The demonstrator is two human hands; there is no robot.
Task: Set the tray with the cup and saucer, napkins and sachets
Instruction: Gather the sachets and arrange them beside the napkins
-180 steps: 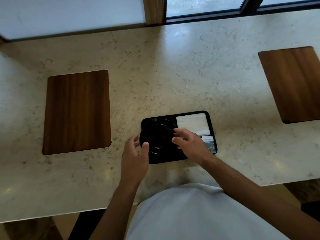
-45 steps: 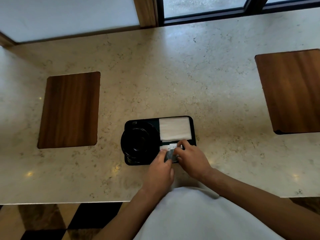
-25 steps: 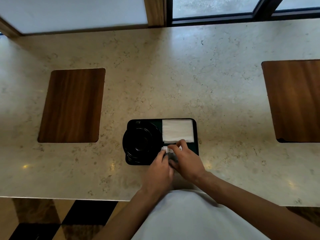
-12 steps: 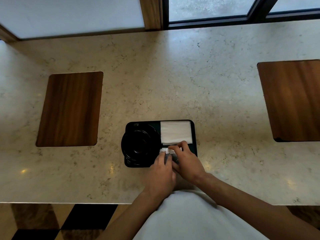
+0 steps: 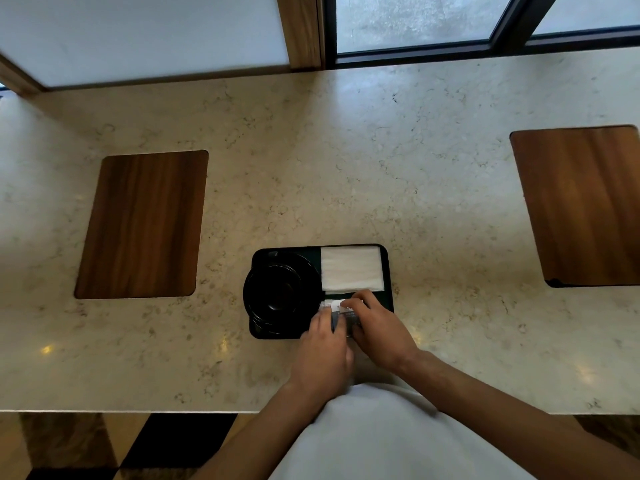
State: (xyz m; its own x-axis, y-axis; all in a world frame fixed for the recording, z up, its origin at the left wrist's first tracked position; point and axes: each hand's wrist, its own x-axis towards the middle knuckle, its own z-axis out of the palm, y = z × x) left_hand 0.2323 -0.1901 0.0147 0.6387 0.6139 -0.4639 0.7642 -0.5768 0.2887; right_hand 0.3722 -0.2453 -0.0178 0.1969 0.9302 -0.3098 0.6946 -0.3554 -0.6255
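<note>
Black rectangular plastic tray [image 5: 387, 271] near the front edge of the pale speckled stone surface [image 5: 311, 168], long side parallel to that edge. Left half of tray: black round saucer [image 5: 252, 299] with black cup [image 5: 277, 289] seated on it, saucer rim overhanging the tray's left edge. Far right compartment: folded white paper napkins [image 5: 351, 273], lying flat and square to the tray. Near right compartment: small white and grey paper sachets [image 5: 337, 311], mostly covered by fingers; count not readable. Left hand [image 5: 323, 355] over the tray's near edge, fingertips pinching the sachets from the left side. Right hand [image 5: 379, 332] beside it, touching it, curled fingers gripping the sachets from the right and top. Both hands thus grasping the same small stack. Two dark wooden rectangular inlays in the surface: one [image 5: 145, 223] well left of tray, one [image 5: 581, 206] well right. White garment [image 5: 398, 441] at bottom centre.
</note>
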